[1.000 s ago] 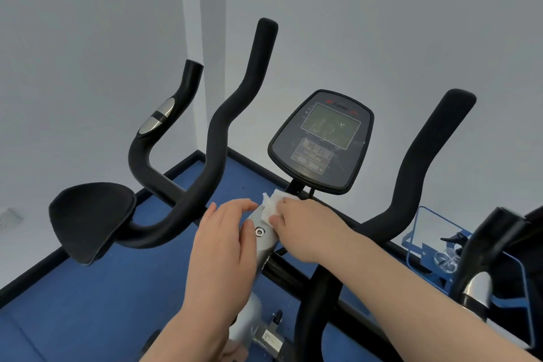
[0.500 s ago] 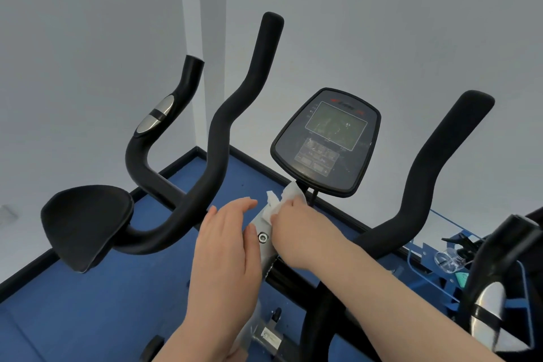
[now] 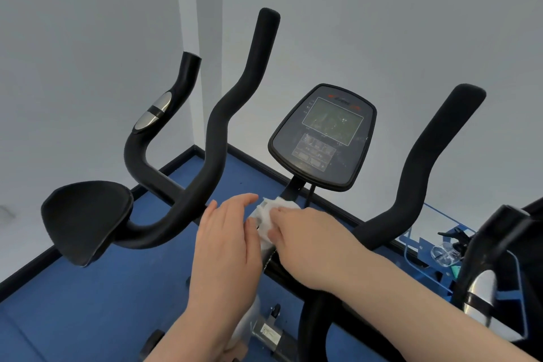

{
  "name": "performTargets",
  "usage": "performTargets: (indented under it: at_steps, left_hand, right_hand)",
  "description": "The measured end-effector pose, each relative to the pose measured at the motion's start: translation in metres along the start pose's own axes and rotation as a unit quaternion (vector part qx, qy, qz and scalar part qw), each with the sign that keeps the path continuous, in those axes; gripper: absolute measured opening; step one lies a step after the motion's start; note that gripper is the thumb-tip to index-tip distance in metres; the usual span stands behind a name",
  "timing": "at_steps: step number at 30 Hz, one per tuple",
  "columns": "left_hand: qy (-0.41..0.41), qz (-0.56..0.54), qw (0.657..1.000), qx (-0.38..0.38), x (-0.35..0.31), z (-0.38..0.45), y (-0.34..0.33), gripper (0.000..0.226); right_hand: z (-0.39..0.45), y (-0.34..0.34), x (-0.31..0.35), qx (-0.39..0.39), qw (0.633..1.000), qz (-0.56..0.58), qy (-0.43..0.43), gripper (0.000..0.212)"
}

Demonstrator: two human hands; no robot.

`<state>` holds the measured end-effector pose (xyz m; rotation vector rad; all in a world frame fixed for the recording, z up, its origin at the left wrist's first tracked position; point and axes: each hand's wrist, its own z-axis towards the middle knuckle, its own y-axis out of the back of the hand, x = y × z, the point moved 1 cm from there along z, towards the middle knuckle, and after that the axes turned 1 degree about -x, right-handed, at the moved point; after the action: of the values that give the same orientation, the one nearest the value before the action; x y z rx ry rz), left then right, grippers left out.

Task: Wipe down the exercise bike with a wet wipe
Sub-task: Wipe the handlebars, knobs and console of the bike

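The exercise bike fills the view: black curved handlebars (image 3: 223, 138), a black elbow pad (image 3: 85, 217) at the left and a dark console (image 3: 323, 135) on its stem. My right hand (image 3: 308, 241) grips a crumpled white wet wipe (image 3: 270, 216) and presses it on the silver handlebar post just below the console stem. My left hand (image 3: 226, 241) rests flat against the left side of that post, fingers straight. The post itself is mostly hidden under both hands.
The right handlebar (image 3: 423, 167) rises past my right forearm. A second black and silver grip (image 3: 487, 273) stands at the far right, with a blue rack (image 3: 426, 244) behind it. Blue floor (image 3: 88, 303) and white walls surround the bike.
My right hand has slid the wipe down the post, away from the console stem, so the wipe now covers the bolt on the post. The left hand stays against the post.
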<state>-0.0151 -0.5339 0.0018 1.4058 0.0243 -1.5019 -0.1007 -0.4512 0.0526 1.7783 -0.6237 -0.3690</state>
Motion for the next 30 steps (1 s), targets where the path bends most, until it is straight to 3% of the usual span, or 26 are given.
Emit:
performTargets:
  at_steps: [4, 7, 13, 16, 19, 22, 25, 30]
  left_hand:
    - [0.001, -0.006, 1.000, 0.006, -0.001, 0.000, 0.000, 0.029]
    - [0.027, -0.021, 0.999, 0.032, -0.002, 0.003, 0.003, 0.031]
    - [-0.001, -0.047, 0.994, 0.098, -0.020, 0.025, 0.003, 0.026]
    - [0.007, -0.029, 0.991, 0.133, -0.023, 0.037, -0.003, 0.026]
    - [-0.030, 0.032, 0.986, 0.164, -0.022, 0.041, -0.008, 0.026]
    - [-0.019, 0.030, 0.985, 0.170, -0.020, 0.040, -0.007, 0.026]
    - [-0.022, 0.021, 0.986, 0.165, -0.018, 0.037, -0.003, 0.027]
    - [-0.027, 0.025, 0.989, 0.142, -0.018, 0.034, -0.002, 0.026]
  right_hand:
    - [0.014, -0.002, -0.010, -0.015, 0.999, 0.020, -0.024, 0.019]
    - [0.030, -0.008, -0.014, -0.029, 0.998, 0.019, -0.044, 0.011]
    - [0.001, 0.017, -0.030, -0.017, 0.998, 0.063, -0.006, 0.014]
    - [-0.003, 0.037, -0.060, -0.148, 0.980, 0.114, -0.076, 0.022]
    - [0.010, 0.049, -0.088, -0.291, 0.945, 0.078, -0.131, 0.022]
    - [0.036, 0.047, -0.097, -0.265, 0.956, -0.031, -0.120, 0.019]
    - [0.053, 0.042, -0.099, -0.228, 0.967, -0.010, -0.117, 0.012]
    - [0.058, 0.032, -0.106, -0.151, 0.981, 0.066, -0.101, 0.020]
